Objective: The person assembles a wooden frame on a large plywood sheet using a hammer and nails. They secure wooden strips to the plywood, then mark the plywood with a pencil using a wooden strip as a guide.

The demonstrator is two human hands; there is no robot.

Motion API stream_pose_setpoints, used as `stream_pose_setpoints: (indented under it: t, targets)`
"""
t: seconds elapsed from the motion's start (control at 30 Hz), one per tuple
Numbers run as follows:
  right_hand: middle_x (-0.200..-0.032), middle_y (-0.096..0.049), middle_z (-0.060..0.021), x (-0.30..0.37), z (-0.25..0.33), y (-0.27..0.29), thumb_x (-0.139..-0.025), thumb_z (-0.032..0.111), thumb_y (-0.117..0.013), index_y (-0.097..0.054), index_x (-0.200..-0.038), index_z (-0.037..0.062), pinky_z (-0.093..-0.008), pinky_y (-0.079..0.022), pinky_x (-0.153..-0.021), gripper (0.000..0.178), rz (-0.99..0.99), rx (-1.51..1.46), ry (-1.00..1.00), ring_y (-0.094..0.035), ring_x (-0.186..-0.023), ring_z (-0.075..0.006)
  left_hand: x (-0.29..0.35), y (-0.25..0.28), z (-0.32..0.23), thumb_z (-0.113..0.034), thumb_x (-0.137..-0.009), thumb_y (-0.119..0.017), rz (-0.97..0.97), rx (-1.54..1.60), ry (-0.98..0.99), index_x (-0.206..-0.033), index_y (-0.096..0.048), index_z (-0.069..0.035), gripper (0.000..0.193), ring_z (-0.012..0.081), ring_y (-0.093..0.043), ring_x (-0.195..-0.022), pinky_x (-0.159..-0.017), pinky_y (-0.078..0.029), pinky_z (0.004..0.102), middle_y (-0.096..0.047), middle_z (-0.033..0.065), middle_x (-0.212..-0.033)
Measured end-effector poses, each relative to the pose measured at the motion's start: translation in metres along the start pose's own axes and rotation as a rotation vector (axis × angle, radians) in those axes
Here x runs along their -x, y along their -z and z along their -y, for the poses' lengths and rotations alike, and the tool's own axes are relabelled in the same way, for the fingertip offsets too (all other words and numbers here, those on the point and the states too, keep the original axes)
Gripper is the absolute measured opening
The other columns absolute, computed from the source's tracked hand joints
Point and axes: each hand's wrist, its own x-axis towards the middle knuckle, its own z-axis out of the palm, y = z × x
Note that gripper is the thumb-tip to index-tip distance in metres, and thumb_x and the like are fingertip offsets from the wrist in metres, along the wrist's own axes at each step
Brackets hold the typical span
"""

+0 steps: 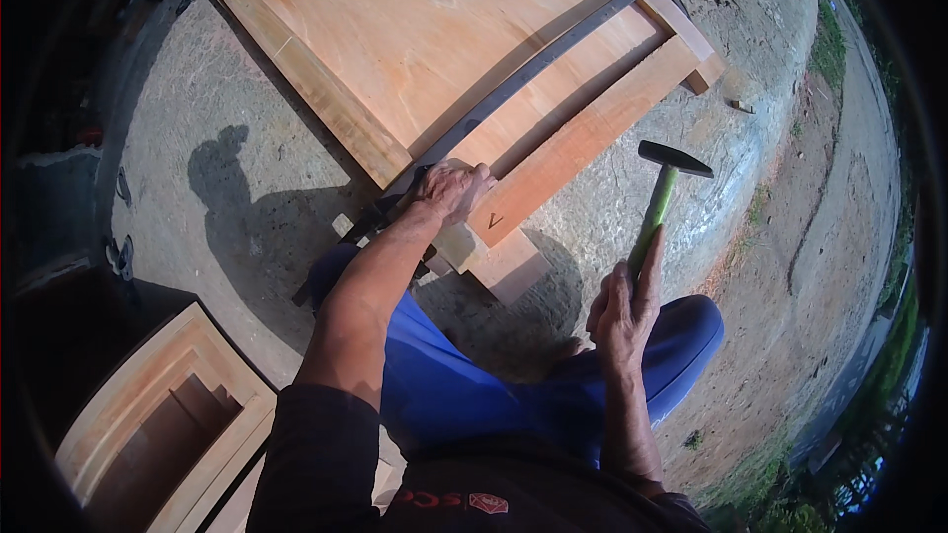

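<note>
My right hand point(624, 311) is closed around the green handle of a hammer point(660, 199), its dark head raised above the concrete to the right of the woodwork. A large wooden panel with a frame point(415, 30) lies on the ground before me. Across it runs a long dark metal bar clamp point(533, 69). My left hand point(454, 190) is closed at the near corner, its curled fingers against the end of a reddish wooden board point(583, 138), next to the clamp bar. The fingertips are partly hidden. A dark pencil-like mark shows on the board's near end.
Short wood blocks point(509, 266) sit under the board's near end. At lower left stands another wooden frame point(168, 415) with a recessed opening. A small wood scrap point(741, 107) lies on the concrete slab point(267, 99). Dirt and grass border the slab at right.
</note>
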Motion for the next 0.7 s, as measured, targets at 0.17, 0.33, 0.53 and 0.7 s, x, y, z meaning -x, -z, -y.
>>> stream_pose_setpoints:
  t: [0.17,0.33,0.53,0.7]
  targets:
    - [-0.073,-0.042,0.0065,-0.005,-0.069,-0.001,-0.104,0.004,-0.043,-0.016,-0.162,0.0159,-0.0207,-0.040,-0.054,0.065,0.453,0.193,-0.191,-0.041,-0.059,-0.0045,-0.009,0.018,-0.016,-0.040,-0.102,-0.048,0.107,0.076,0.074,-0.099,-0.057,-0.006,0.035,0.0384,-0.069,-0.082,-0.072,-0.050,0.0522,-0.069,0.0186,-0.081]
    - [-0.068,-0.042,0.0033,-0.025,0.029,0.007,-0.107,0.014,-0.043,-0.018,-0.161,0.0201,-0.0214,-0.032,-0.038,0.060,0.021,-0.086,-0.075,-0.035,-0.046,-0.0047,-0.002,0.019,-0.009,-0.041,-0.102,-0.047,0.106,0.074,0.055,-0.098,-0.059,-0.008,0.035,0.0392,-0.069,-0.083,-0.072,-0.051,0.0519,-0.071,0.0169,-0.081]
    - [-0.111,-0.045,-0.0095,-0.001,-0.054,-0.011,-0.103,0.006,-0.047,-0.018,-0.161,0.0192,-0.0272,-0.036,-0.074,0.067,0.173,0.146,0.025,-0.045,-0.089,-0.0150,-0.007,0.019,-0.016,-0.039,-0.102,-0.050,0.081,0.039,0.051,-0.096,-0.060,-0.009,0.032,0.0374,-0.070,-0.079,-0.070,-0.052,0.0504,-0.070,0.0159,-0.078]
    - [-0.069,-0.041,0.0037,-0.028,0.035,0.002,-0.107,0.012,-0.043,-0.023,-0.160,0.0162,-0.0194,-0.029,-0.040,0.057,-0.040,-0.125,0.002,-0.034,-0.048,-0.0026,-0.003,0.019,-0.010,-0.040,-0.103,-0.047,-0.034,0.085,0.038,-0.093,-0.060,-0.009,0.035,0.0386,-0.069,-0.074,-0.072,-0.050,0.0519,-0.069,0.0175,-0.074]
